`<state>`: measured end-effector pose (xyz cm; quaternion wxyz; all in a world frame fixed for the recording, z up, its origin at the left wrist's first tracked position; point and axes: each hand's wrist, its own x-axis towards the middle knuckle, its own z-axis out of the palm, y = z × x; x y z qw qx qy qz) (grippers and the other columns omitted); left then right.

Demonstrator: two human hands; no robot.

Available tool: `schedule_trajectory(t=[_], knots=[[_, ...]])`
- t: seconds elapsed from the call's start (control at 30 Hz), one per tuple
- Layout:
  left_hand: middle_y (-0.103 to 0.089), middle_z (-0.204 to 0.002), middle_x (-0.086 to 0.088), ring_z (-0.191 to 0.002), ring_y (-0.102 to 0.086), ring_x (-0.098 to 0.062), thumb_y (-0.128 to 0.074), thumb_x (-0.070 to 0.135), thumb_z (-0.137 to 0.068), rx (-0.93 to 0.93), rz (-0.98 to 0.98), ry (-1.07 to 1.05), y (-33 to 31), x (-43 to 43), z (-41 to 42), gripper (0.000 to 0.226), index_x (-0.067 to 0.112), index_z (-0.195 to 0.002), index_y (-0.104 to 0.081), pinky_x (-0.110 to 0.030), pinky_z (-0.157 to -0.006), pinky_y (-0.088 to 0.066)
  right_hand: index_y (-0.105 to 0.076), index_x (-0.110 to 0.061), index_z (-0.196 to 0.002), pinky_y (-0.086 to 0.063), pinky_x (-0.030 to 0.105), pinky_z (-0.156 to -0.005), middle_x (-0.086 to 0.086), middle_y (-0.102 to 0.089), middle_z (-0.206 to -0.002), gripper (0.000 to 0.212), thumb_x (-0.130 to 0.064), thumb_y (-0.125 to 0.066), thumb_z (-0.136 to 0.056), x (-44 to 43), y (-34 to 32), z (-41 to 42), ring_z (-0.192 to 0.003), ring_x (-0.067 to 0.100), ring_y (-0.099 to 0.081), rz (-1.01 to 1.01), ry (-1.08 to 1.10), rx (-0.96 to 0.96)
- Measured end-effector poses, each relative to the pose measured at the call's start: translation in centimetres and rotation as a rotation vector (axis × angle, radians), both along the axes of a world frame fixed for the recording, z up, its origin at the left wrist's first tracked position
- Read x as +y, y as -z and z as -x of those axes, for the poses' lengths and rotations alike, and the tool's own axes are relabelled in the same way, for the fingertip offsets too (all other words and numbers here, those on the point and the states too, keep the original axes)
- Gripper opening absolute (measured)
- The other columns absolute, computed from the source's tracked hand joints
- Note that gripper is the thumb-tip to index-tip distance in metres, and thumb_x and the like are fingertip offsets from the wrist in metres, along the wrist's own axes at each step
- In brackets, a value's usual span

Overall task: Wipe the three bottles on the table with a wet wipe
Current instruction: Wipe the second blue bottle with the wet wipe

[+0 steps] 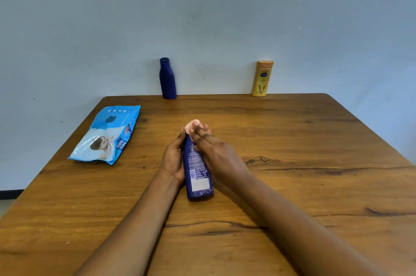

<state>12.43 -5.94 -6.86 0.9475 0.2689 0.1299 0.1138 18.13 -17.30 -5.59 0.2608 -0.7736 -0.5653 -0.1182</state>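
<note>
**Held bottle wiped near the table's centre**

Held bottle, dark blue with a printed back label, sat in both hands over the middle of the wooden table. It was tilted, with its base toward 6 o'clock and its cap end toward 12 o'clock. Whether the base touched the table could not be told.

Left hand gripped the held bottle from the 9 o'clock side. The palm lay against the body, the fingers were curled round it, and one fingertip reached up beside the neck.

Right hand lay across the upper part from the 3 o'clock side. Its fingers were nearly straight and close together, pressing the wipe onto the cap end. The thumb was hidden, so whether it also pinched the wipe could not be told. The wipe, pale and bunched, showed just past the right fingertips at 12 o'clock.

Far blue bottle stood upright at the table's back edge, close to 12 o'clock, against the wall. Yellow bottle, with an orange cap and a printed front label, stood upright on the same edge at about 1 o'clock. It was well apart from the far blue bottle.

Pack of wipes, light blue, lay flat at about 10 o'clock near the table's left edge. It was well apart from both hands.
</note>
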Motion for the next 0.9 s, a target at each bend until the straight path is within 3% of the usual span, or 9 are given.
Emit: schedule_trajectory(t=[0.1,0.23,0.4,0.5,0.67,0.9], knots=[[-0.07,-0.106,-0.011,-0.095,-0.069,-0.018,-0.035,0.033,-0.101,0.015,-0.041,-0.038,0.2,0.1,-0.1,0.047,0.004,-0.101,-0.072,-0.031,-0.082,-0.055,-0.021,-0.013,-0.148,-0.022,0.033,-0.115,0.004,-0.014,-0.156,0.049,-0.026,-0.033,-0.102,-1.6,0.7,1.8,-0.143,0.012,-0.009,0.059,-0.036,0.087],[-0.068,-0.112,-0.009,-0.104,-0.066,-0.017,-0.035,0.032,-0.1,0.008,-0.085,-0.102,0.7,0.4,-0.4,0.041,0.005,-0.112,-0.064,-0.027,-0.085,-0.055,-0.014,-0.013,-0.149,-0.001,0.024,-0.114,0.0,0.0,-0.154,0.054,-0.038,-0.024,-0.101,-2.9,0.4,3.6,-0.141,0.006,0.008,0.176,-0.081,0.013],[-0.067,-0.117,-0.009,-0.112,-0.062,-0.017,-0.041,0.021,-0.092,-0.046,-0.085,-0.113,0.6,0.3,-0.2,0.035,0.007,-0.111,-0.066,-0.028,-0.096,-0.048,-0.014,-0.01,-0.148,-0.005,0.032,-0.116,0.007,-0.003,-0.157,0.062,-0.042,-0.015,-0.095,0.6,-0.6,3.0,-0.139,0.009,0.011,0.143,0.02,0.061],[-0.068,-0.112,-0.008,-0.104,-0.066,-0.016,-0.034,0.023,-0.099,-0.05,-0.07,-0.108,0.7,0.4,-0.3,0.038,0.007,-0.107,-0.067,-0.027,-0.091,-0.05,-0.015,-0.007,-0.148,-0.003,0.033,-0.118,0.008,-0.003,-0.156,0.057,-0.035,-0.023,-0.099,-0.1,0.2,4.1,-0.141,0.011,0.01,0.119,-0.008,0.099],[-0.069,-0.109,-0.009,-0.102,-0.067,-0.017,-0.036,0.028,-0.1,-0.042,-0.063,-0.127,0.5,0.1,-0.4,0.04,0.006,-0.105,-0.069,-0.028,-0.088,-0.053,-0.026,-0.006,-0.144,-0.001,0.035,-0.112,0.011,-0.019,-0.153,0.052,-0.031,-0.025,-0.099,-2.5,1.4,4.7,-0.14,0.013,-0.002,0.108,0.004,-0.04],[-0.068,-0.113,-0.007,-0.108,-0.064,-0.015,-0.042,0.02,-0.093,-0.088,0.005,-0.076,0.7,0.1,-0.1,0.034,0.007,-0.109,-0.068,-0.028,-0.099,-0.045,-0.015,-0.009,-0.148,-0.006,0.034,-0.117,0.007,-0.003,-0.157,0.048,-0.023,-0.026,-0.103,0.9,-0.7,4.0,-0.142,0.013,0.008,0.116,0.113,0.068]])
